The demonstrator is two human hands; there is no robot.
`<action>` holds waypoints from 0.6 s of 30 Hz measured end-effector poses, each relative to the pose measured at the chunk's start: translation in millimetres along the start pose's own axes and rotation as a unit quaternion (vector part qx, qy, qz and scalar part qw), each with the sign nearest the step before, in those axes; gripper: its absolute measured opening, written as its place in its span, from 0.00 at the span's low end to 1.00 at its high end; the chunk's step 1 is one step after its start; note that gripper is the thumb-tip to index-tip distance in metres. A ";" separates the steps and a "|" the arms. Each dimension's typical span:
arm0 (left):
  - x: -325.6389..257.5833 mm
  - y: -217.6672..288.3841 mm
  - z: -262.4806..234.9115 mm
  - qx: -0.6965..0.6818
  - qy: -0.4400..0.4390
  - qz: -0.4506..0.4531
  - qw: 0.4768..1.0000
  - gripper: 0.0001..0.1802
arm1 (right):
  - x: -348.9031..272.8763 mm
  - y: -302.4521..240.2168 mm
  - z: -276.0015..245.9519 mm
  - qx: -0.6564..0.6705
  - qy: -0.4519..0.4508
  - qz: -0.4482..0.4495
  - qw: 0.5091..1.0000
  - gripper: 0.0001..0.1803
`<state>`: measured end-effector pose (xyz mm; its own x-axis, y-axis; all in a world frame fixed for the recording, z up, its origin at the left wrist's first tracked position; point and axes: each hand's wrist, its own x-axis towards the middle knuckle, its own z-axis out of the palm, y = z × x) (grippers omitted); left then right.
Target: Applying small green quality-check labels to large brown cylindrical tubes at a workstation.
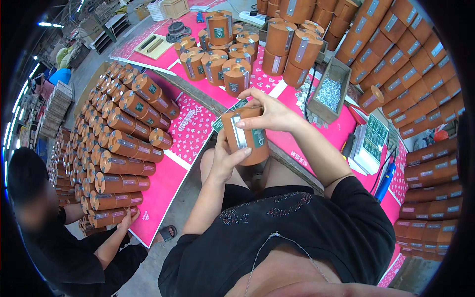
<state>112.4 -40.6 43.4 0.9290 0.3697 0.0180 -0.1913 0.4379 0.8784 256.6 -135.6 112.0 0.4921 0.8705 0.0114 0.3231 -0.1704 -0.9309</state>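
Note:
Over my lap I hold an orange-brown cylinder (pixel 256 153) with a shiny metal strip down its side and a green label. My left hand (pixel 226 159) is closed round its lower left side, thumb across the front. My right hand (pixel 269 113) grips its top, the thumb pressed against the metal strip and the fingers bent over the upper edge. Green printed pieces (pixel 238 105) show just behind the cylinder, partly hidden by it and my fingers. Similar cylinders (pixel 236 75) stand on the pink-covered table (pixel 316 138) ahead of me.
A grey tray of small metal parts (pixel 328 93) stands to the right, near a stack of green label sheets (pixel 371 141) and a blue-handled tool (pixel 385 183). Stacked cylinders (pixel 396 64) line the right. At left, a person's hand (pixel 127 218) touches another cylinder pile (pixel 123 158).

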 end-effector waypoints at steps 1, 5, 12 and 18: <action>2.0 -1.3 -5.5 -0.006 0.001 0.014 1.000 0.38 | 6.4 -3.6 -3.7 0.016 -0.041 0.003 0.999 0.43; 10.3 1.6 -41.1 -0.203 0.069 -0.013 0.977 0.26 | 46.3 -23.6 -22.1 -0.041 0.027 -0.135 0.990 0.37; -0.4 -8.2 -68.2 -0.026 0.194 -0.021 0.980 0.11 | 197.3 -53.4 -29.2 -0.084 0.195 -0.057 0.976 0.45; -7.6 -8.8 -66.2 0.002 0.188 -0.038 0.981 0.06 | 281.2 -35.0 5.3 -0.207 0.300 -0.108 0.925 0.48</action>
<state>85.9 7.0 3.9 0.7575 0.6128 -0.2249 -0.1239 0.4732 0.8722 379.3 117.6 145.8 0.6999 0.5125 0.4975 0.6870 -0.2927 -0.6651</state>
